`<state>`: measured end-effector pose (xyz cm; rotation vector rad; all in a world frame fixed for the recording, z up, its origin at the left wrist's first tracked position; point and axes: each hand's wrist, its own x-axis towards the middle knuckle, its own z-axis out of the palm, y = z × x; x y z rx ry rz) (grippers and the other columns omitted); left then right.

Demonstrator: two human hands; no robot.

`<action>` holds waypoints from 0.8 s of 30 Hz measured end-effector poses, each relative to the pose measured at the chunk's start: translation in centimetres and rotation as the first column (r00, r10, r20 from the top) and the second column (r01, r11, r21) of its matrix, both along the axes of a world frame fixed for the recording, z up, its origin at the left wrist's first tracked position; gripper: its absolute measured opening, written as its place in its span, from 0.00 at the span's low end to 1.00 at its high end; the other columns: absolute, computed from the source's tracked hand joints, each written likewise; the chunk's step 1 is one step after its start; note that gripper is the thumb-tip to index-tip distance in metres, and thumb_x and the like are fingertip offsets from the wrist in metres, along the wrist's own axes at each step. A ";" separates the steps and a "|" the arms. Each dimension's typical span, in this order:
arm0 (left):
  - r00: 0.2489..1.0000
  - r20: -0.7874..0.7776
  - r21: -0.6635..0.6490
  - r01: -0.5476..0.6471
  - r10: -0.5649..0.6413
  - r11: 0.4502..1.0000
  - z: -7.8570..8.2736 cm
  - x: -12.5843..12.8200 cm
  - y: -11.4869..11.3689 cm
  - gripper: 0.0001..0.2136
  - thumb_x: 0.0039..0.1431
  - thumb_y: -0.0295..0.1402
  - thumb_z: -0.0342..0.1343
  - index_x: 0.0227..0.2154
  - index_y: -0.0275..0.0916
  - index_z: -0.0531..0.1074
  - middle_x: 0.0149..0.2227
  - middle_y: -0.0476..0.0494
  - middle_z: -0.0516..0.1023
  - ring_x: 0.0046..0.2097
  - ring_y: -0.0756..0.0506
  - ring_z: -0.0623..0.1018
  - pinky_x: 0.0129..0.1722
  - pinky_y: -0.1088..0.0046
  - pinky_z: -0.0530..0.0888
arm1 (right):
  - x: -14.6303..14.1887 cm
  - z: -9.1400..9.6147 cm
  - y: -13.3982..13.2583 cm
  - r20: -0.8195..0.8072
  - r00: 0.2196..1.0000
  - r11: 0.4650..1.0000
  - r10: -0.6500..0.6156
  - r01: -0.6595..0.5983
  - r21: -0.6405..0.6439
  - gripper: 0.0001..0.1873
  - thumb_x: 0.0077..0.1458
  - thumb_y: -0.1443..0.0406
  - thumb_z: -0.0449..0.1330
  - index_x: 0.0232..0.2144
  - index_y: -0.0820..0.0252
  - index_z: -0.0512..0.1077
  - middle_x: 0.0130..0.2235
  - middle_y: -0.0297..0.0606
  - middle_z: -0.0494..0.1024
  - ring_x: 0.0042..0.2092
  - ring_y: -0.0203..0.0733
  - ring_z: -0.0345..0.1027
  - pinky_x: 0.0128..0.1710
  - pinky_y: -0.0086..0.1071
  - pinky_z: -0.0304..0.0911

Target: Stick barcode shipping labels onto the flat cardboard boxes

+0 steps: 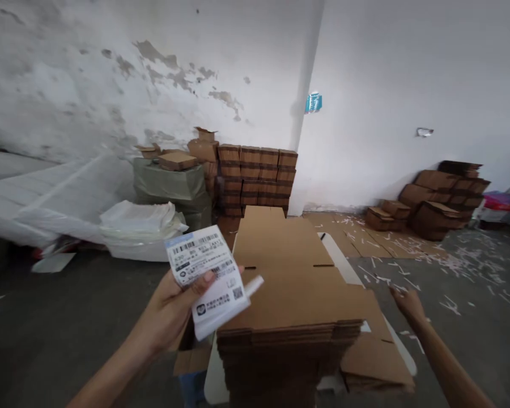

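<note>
Flat cardboard blanks [293, 317] stacked lower centre, none folded; left hand [170, 309], fingers pinching shipping labels [208, 277] left of centre, none applied; right hand [408, 306] loosely open beside stack.

Head-worn camera looks forward and down, close over a stack of flat cartons [297, 294], room beyond.

The label [208, 277] carries barcodes and small print too blurred to read, and the left hand [172, 306] covers its lower left corner. The stack [289, 340] of flat cardboard hides most of the white table [344, 255] under it and runs off the frame at 6 o'clock. Both forearms are cut off there too. The right hand [408, 306], at 4 o'clock, is blurred; its fingers cannot be told apart. The blue sign [313, 102] at 12 o'clock is too small to read.
</note>
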<state>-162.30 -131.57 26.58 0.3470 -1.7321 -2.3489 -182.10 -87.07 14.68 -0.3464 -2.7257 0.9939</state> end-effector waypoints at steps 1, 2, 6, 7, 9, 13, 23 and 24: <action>0.998 -0.005 -0.073 0.056 -0.057 0.996 0.3 0.3 0.5 0.21 0.52 0.37 0.65 0.50 0.41 0.74 0.42 0.38 0.83 0.45 0.36 0.81 0.45 0.61 0.79 | 0.0 1.8 -2.4 -0.051 0.998 0.999 0.031 -0.033 -0.030 0.45 0.46 0.41 0.47 0.56 0.68 0.62 0.37 0.60 0.77 0.45 0.66 0.72 0.43 0.59 0.66; 0.993 -0.010 -0.167 0.115 -0.119 0.979 0.6 0.5 1.0 0.18 0.54 0.37 0.63 0.48 0.41 0.76 0.43 0.38 0.83 0.46 0.36 0.81 0.47 0.60 0.78 | 0.3 4.1 -5.1 -0.113 0.988 0.991 0.104 -0.112 -0.070 0.44 0.49 0.42 0.48 0.58 0.69 0.58 0.41 0.58 0.76 0.47 0.61 0.72 0.46 0.53 0.67; 0.953 -0.033 -0.564 0.230 -0.300 0.793 1.6 0.6 2.9 0.14 0.59 0.38 0.57 0.45 0.42 0.79 0.49 0.40 0.81 0.53 0.35 0.77 0.58 0.58 0.69 | 5.2 14.7 -16.7 -0.339 0.542 0.548 0.769 -0.832 -0.086 0.23 0.57 0.52 0.57 0.51 0.55 0.67 0.43 0.43 0.78 0.43 0.45 0.73 0.45 0.41 0.69; 0.954 -0.056 -0.616 0.199 -0.293 0.763 1.7 0.5 3.0 0.15 0.59 0.38 0.56 0.47 0.43 0.78 0.50 0.40 0.80 0.54 0.36 0.75 0.59 0.58 0.68 | 6.8 16.7 -19.0 -0.349 0.398 0.412 0.848 -0.911 -0.037 0.15 0.59 0.56 0.56 0.46 0.54 0.71 0.40 0.40 0.79 0.41 0.42 0.73 0.43 0.39 0.69; 0.964 -0.115 -0.652 0.110 -0.241 0.750 1.8 0.4 2.8 0.17 0.60 0.37 0.55 0.51 0.43 0.75 0.54 0.41 0.77 0.56 0.36 0.74 0.60 0.58 0.67 | 9.5 19.0 -22.3 -0.387 0.251 0.290 0.887 -0.956 0.044 0.08 0.61 0.61 0.55 0.37 0.54 0.74 0.38 0.36 0.79 0.40 0.40 0.73 0.42 0.36 0.69; 0.960 -0.182 -0.683 0.032 -0.213 0.730 1.7 0.8 1.6 0.16 0.62 0.33 0.52 0.51 0.42 0.75 0.54 0.40 0.77 0.57 0.37 0.74 0.61 0.58 0.65 | 10.7 18.7 -24.8 -0.364 0.269 0.288 0.892 -0.958 -0.002 0.15 0.61 0.59 0.56 0.49 0.56 0.70 0.38 0.36 0.80 0.41 0.41 0.73 0.45 0.39 0.67; 0.960 -0.044 -0.622 0.191 -0.277 0.759 0.9 2.0 0.4 0.17 0.54 0.32 0.59 0.48 0.42 0.76 0.53 0.40 0.78 0.58 0.35 0.72 0.61 0.57 0.63 | 10.3 20.2 -27.1 -0.253 0.154 0.118 0.955 -0.981 -0.153 0.03 0.52 0.67 0.64 0.31 0.57 0.72 0.34 0.31 0.78 0.37 0.37 0.71 0.38 0.31 0.67; 0.959 -0.059 -0.458 0.222 -0.278 0.861 1.3 2.1 0.5 0.18 0.54 0.36 0.60 0.49 0.41 0.75 0.52 0.41 0.78 0.57 0.36 0.73 0.59 0.59 0.66 | 10.4 19.9 -27.3 -0.316 0.164 0.141 0.935 -0.985 -0.096 0.04 0.52 0.68 0.63 0.33 0.57 0.72 0.35 0.31 0.78 0.38 0.37 0.71 0.39 0.31 0.67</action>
